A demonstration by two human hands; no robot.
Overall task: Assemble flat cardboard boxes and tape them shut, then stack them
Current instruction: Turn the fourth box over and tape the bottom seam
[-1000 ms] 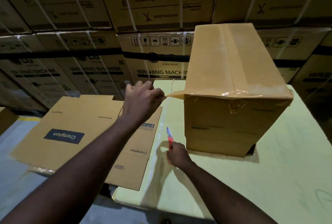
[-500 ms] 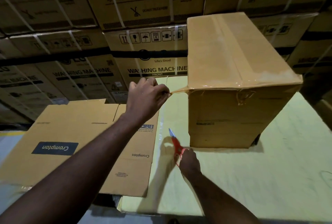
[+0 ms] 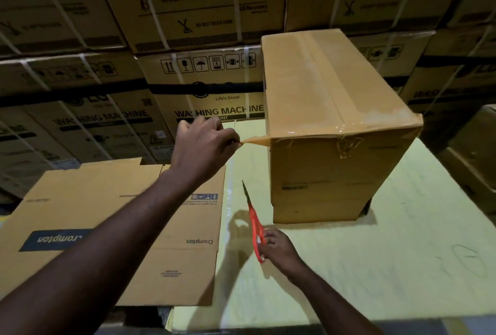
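Observation:
An assembled brown cardboard box point(image 3: 330, 152) stands upright on the pale yellow table point(image 3: 375, 267), its top seam covered with brown tape. A strip of tape point(image 3: 255, 139) stretches left from the box's near top edge. My left hand point(image 3: 204, 144) pinches the end of that strip, held taut. My right hand point(image 3: 279, 248) grips orange-handled scissors point(image 3: 255, 224) on the table in front of the box, blades pointing up and away toward the tape. Whether the blades are apart I cannot make out.
A flat, unfolded Crompton box point(image 3: 107, 227) lies to the left, overlapping the table's left edge. Stacked washing machine cartons point(image 3: 209, 79) form a wall behind. More cartons point(image 3: 472, 162) stand at the right.
My right hand has lifted the scissors slightly, so the blades point up toward the tape strip. The left hand keeps the tape pulled taut. The view has shifted slightly.

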